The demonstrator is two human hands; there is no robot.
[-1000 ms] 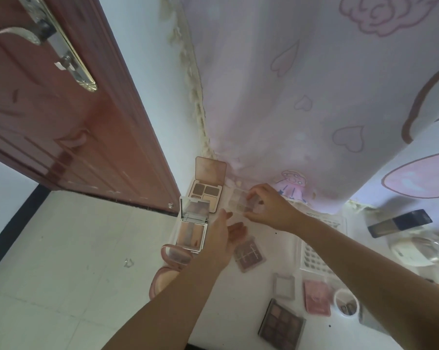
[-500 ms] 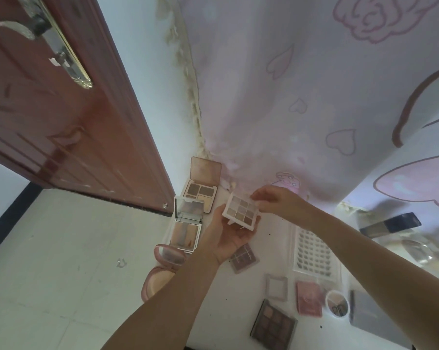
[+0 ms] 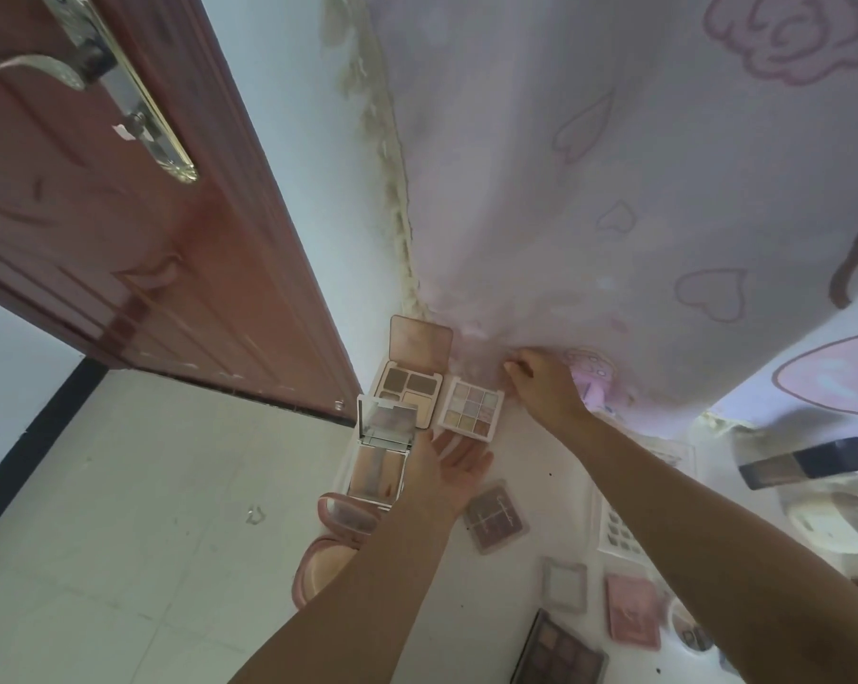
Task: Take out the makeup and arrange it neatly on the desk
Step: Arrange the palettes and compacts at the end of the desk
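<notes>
A white nine-pan eyeshadow palette (image 3: 471,409) lies flat on the white desk (image 3: 530,466), next to an open four-pan palette (image 3: 409,382). My left hand (image 3: 449,466) is palm up with straight fingers, just in front of the nine-pan palette. My right hand (image 3: 540,382) has curled fingers at that palette's far right corner, pinching what looks like its raised clear lid. An open mirrored compact (image 3: 380,461) and a pink round compact (image 3: 338,535) stand along the desk's left edge.
Nearer me lie a mauve palette (image 3: 493,518), a small clear case (image 3: 563,582), a pink square compact (image 3: 632,617) and a dark palette (image 3: 560,651). A white basket (image 3: 619,530) and a dark tube (image 3: 807,461) sit right. A curtain (image 3: 614,190) hangs behind; a door (image 3: 145,264) stands left.
The nine-pan palette went from my left palm down onto the desk beside the four-pan palette. My left hand has drawn back, open. My right hand stays at the palette's far corner.
</notes>
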